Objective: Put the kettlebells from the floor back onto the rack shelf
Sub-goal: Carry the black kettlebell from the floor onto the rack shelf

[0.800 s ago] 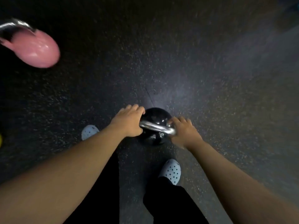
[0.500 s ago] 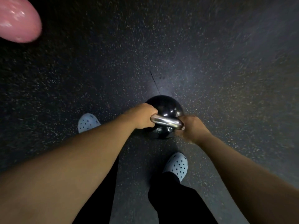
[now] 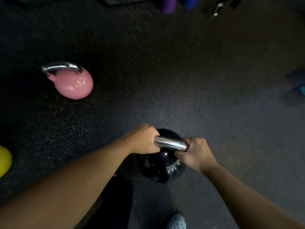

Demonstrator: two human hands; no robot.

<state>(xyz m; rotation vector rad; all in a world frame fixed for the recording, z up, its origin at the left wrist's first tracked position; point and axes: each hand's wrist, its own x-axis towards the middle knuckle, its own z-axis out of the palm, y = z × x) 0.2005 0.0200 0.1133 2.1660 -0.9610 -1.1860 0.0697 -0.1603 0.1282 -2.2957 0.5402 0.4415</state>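
A black kettlebell [image 3: 162, 169] with a silver handle hangs low in the middle of the view, held by both hands. My left hand [image 3: 143, 140] grips the left end of the handle and my right hand [image 3: 194, 152] grips the right end. A pink kettlebell [image 3: 74, 83] with a silver handle lies on the dark speckled floor to the upper left. At the left edge, part of a yellow kettlebell [image 3: 4, 160] shows. The rack shelf is not in view.
My legs in black trousers and one pale perforated shoe [image 3: 176, 221] are below the black kettlebell. Purple and blue objects [image 3: 168, 4] and a dark item with a metal part [image 3: 217, 9] sit at the top edge. A dark and teal object [image 3: 297, 85] lies at the right edge.
Both hands have closed fully on the handle and the black kettlebell now appears larger and closer. The view has tilted up, so the pink kettlebell is fully in sight and the yellow one appears.
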